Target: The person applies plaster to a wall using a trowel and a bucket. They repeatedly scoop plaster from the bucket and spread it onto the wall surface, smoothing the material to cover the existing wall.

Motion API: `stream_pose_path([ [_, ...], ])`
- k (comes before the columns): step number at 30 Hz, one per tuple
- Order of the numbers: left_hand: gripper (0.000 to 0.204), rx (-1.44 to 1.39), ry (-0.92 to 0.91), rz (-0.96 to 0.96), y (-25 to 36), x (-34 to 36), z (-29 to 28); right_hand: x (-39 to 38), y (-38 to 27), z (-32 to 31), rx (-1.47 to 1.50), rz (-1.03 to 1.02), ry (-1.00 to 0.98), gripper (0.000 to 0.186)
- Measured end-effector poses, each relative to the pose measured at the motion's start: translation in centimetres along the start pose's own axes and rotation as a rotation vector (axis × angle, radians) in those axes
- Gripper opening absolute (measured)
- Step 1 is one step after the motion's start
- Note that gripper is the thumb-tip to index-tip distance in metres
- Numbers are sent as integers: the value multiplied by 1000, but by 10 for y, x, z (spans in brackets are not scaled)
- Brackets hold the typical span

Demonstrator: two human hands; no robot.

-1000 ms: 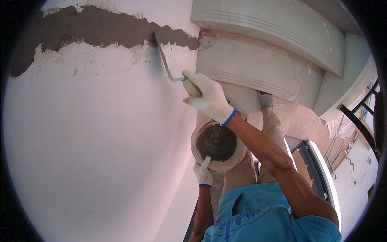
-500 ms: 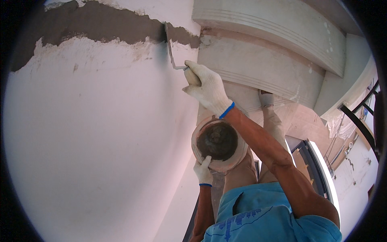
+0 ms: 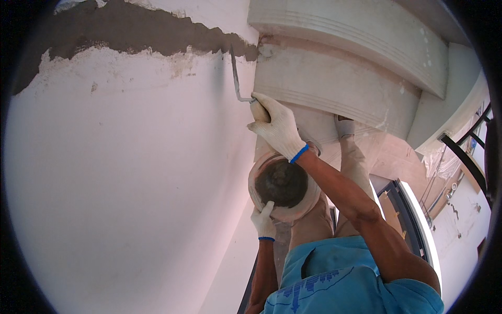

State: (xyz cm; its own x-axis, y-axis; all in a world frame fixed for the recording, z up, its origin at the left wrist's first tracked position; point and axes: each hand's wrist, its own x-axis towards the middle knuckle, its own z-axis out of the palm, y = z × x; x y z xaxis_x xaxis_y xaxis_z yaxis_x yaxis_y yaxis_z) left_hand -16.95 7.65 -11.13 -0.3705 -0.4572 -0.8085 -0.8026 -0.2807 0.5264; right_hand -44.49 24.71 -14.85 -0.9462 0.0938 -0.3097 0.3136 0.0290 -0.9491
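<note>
My right hand (image 3: pixel 280 124), in a white knit glove with a blue cuff, is closed around the light handle of a trowel (image 3: pixel 236 78). The blade is seen nearly edge-on, its tip at the lower edge of a grey-brown mortar band (image 3: pixel 141 32) on the white wall (image 3: pixel 120 172). Whether the blade touches the wall I cannot tell. My left hand (image 3: pixel 264 221), gloved likewise, grips the near rim of a round bucket (image 3: pixel 296 213), thumb over the edge. Dark grey mortar (image 3: pixel 282 183) lies inside the bucket, below my right wrist.
Pale stair steps (image 3: pixel 334 78) with grooved edges rise at the upper right, meeting the wall at its corner. My shoe (image 3: pixel 343 126) stands by the lowest step. A black railing (image 3: pixel 468 162) is at the far right, with plastic sheeting (image 3: pixel 438 162) near it.
My right hand has drawn the trowel a little down and to the right, off the mortar band's middle to its lower edge. My left hand and the bucket stay in place.
</note>
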Motion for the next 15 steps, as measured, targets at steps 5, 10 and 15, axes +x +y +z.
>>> stream_pose_path([
  [5, 40, -45, 24, 14, 0, -1, 3, 5, -9, 11, 36, 62, -61, 77],
  [10, 40, -50, 27, 7, 0, 0, 3, 2, -12, 19, 81, 30, -42, 77],
  [15, 41, -27, 28, -2, -2, 4, 1, -7, -18, 17, 82, -65, -61, 74],
])
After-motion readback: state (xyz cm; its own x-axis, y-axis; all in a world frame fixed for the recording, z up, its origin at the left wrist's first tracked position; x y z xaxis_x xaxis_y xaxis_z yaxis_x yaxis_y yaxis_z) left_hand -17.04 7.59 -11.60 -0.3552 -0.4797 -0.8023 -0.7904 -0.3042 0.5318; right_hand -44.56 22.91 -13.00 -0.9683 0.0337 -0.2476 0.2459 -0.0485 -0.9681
